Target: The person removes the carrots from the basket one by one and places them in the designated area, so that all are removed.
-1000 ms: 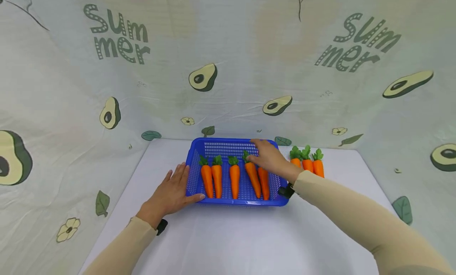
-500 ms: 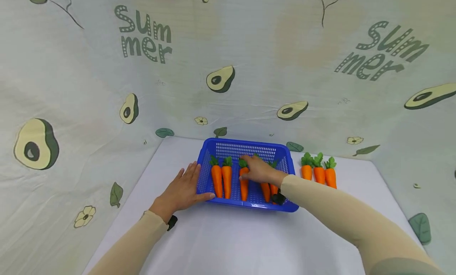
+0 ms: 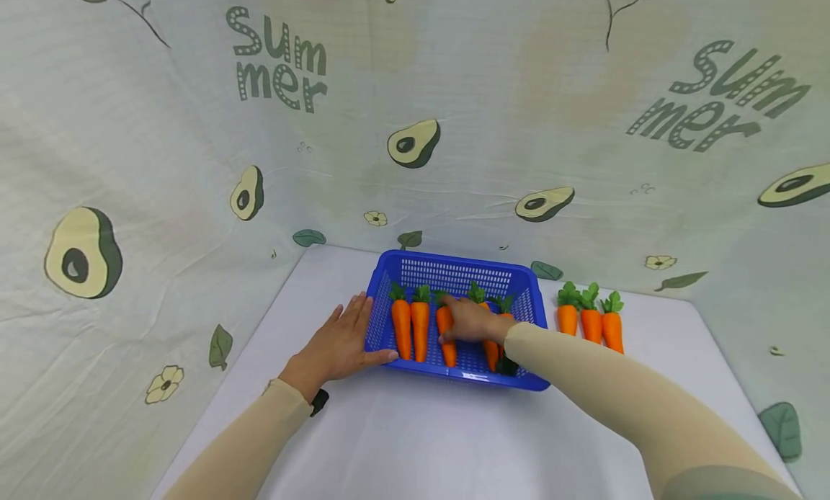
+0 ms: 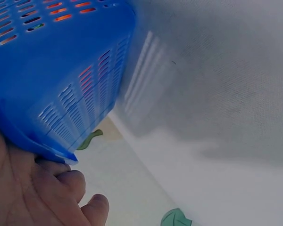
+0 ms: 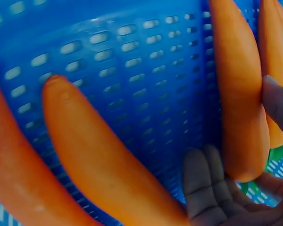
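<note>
My right hand (image 3: 468, 320) is down inside a blue plastic basket (image 3: 454, 266). Its thumb and fingers grip the upper part of the middle carrot (image 3: 446, 347), with the thumb (image 5: 279, 104) along one side of it in the right wrist view. That carrot's leafy top is partly hidden by the fingers. Two carrots (image 3: 411, 331) lie to its left and two more (image 3: 491, 352) to its right, partly behind the wrist. My left hand (image 3: 337, 345) rests with fairly straight fingers against the basket's left side. Its thumb lies along the front rim.
To the right of the basket, several carrots (image 3: 591, 323) lie on the white table (image 3: 415, 442), three of them visible past the sleeve. A cloth printed with avocados (image 3: 413, 143) hangs behind and beside the table.
The right hand has moved left and down, from over the carrots at right to the middle carrot, which now leans slightly. The left hand stays at the basket. The head view has shifted.
</note>
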Demonstrator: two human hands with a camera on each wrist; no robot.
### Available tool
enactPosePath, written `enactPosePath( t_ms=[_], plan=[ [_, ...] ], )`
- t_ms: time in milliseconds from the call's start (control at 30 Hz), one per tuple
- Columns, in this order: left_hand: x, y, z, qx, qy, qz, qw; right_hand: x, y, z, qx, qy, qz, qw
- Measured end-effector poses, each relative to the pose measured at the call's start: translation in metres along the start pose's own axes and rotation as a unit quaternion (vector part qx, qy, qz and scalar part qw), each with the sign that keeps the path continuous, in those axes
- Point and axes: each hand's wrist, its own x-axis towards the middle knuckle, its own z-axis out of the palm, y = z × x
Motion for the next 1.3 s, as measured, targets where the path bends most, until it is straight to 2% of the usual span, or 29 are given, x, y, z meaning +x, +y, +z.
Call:
enactPosePath(
  t_ms=[200,567,767,1067,1300],
  plan=[
    [0.001,-0.001,0.002,-0.001,0.003,0.001,1.0000,0.002,0.000,-0.001,0.031,-0.018,-0.015,0.999],
    [0.002,0.001,0.001,-0.003,-0.001,0.003,1.0000,0.000,0.002,-0.001,0.074,-0.045,0.009,0.996],
    [0.001,0.000,0.002,-0.011,-0.008,-0.004,0.9999,-0.002,0.007,-0.009,0.124,-0.023,0.021,0.992],
    [0.001,-0.001,0.003,-0.019,-0.003,-0.005,0.9998,-0.014,0.015,-0.037,0.144,0.024,0.016,0.989],
    [0.002,0.000,0.004,-0.032,-0.005,-0.003,0.9995,-0.030,0.023,-0.056,0.232,0.043,0.015,0.972]
  ],
)
